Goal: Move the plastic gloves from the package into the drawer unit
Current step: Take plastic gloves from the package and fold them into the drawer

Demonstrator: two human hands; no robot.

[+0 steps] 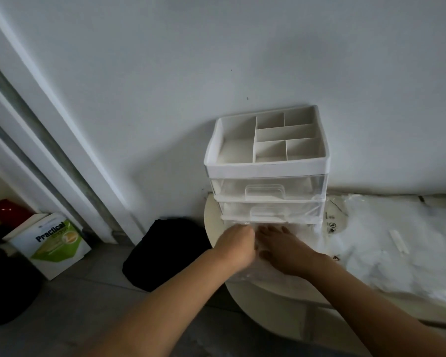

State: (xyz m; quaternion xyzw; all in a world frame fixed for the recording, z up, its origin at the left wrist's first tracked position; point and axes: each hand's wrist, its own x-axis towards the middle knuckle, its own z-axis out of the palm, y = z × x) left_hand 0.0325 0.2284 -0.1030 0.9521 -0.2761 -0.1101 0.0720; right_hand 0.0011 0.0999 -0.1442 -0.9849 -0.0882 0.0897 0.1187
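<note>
A white drawer unit (pixel 267 161) with clear drawers stands on a round table (pixel 263 295) against the wall. Its lowest drawer (pixel 304 229) looks pulled out toward me. Both hands are in front of it, on a wad of clear plastic gloves (pixel 256 244). My left hand (pixel 238 244) has its fingers curled down into the plastic. Beside it, my right hand (pixel 281 244) lies flat on the gloves with straight fingers pointing at the unit. To the right lies the open package (pixel 397 240), a clear bag spread over a pile of more gloves.
The unit's top tray has several empty compartments (pixel 286 135). A black bag (pixel 165 251) sits on the floor left of the table, with a green and white box (pixel 53 240) farther left by the door frame. The wall is right behind the unit.
</note>
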